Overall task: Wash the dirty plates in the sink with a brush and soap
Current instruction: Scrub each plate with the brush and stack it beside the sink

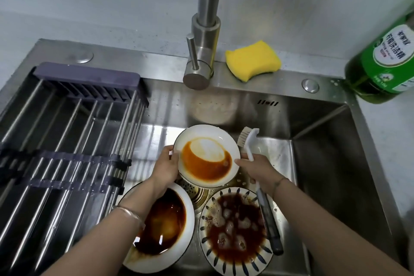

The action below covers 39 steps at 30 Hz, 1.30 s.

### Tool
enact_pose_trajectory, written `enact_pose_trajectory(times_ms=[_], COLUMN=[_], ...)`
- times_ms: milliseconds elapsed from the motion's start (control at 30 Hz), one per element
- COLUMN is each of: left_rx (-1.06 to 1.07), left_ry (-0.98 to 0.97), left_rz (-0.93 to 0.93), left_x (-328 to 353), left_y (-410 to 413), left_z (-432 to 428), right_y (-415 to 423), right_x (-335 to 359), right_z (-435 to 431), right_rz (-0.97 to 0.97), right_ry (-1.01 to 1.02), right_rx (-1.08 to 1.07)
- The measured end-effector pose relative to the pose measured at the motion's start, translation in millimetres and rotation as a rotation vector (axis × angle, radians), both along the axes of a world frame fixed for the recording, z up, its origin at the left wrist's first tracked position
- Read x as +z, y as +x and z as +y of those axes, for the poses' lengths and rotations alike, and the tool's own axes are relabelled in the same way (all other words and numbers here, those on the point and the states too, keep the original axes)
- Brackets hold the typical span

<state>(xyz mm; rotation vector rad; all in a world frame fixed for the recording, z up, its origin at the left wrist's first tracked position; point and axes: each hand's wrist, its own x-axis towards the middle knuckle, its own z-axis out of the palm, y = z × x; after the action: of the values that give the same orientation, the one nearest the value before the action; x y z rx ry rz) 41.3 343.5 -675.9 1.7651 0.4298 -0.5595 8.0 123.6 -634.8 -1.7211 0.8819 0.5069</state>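
My left hand grips the left rim of a small white plate smeared with orange-brown sauce, held tilted over the sink. My right hand holds a white dish brush by its handle, bristles up beside the plate's right rim, one finger touching that rim. Below lie two more dirty plates: a white one pooled with dark sauce under my left forearm, and a blue-patterned one with foamy brown liquid. A green soap bottle stands on the counter at the right.
A steel faucet rises behind the sink; no water stream is visible. A yellow sponge lies on the sink's back ledge. A metal drying rack spans the sink's left half. The drain strainer sits between the plates.
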Motion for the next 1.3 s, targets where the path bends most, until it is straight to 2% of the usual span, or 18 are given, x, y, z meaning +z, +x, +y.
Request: enact_pose_trajectory(times_ms=[167, 300, 433, 533, 633, 767, 867, 1000, 1067, 1167, 1300], left_rx=[0.017, 0.012, 0.007, -0.056, -0.119, -0.244, -0.354, -0.416, -0.418, -0.366, -0.238], left_ry=[-0.127, -0.199, -0.250, -0.195, -0.170, 0.009, 0.159, 0.267, 0.265, 0.173, -0.039], left_rz=[0.025, -0.093, -0.247, -0.451, -0.574, -0.680, -0.760, -0.772, -0.764, -0.693, -0.476], left_x=[24, 49, 77, 93, 100, 119, 140, 165, 176, 186, 199], left_y=[-7, -18, -30, -37, -43, -54, -57, -69, -72, -75, -83], left_z=[-8, -18, -28, -28, -23, -14, -11, -12, -16, -21, -27], right_y=[-9, -24, -43, -59, -75, -100, -108, -123, -127, -134, -135], right_x=[23, 47, 77, 99, 122, 160, 177, 199, 207, 220, 235], right_z=[-9, -16, -20, -20, -22, -23, -21, -18, -18, -15, -19], right_rz=[-0.063, -0.162, -0.287, -0.351, -0.341, -0.306, -0.254, -0.152, -0.123, -0.122, -0.158], right_ry=[0.013, 0.040, 0.008, -0.075, -0.187, -0.270, -0.251, -0.233, -0.169, -0.012, 0.049], right_rx=[-0.037, -0.135, -0.139, -0.078, 0.009, 0.125, 0.216, 0.336, 0.327, 0.254, 0.262])
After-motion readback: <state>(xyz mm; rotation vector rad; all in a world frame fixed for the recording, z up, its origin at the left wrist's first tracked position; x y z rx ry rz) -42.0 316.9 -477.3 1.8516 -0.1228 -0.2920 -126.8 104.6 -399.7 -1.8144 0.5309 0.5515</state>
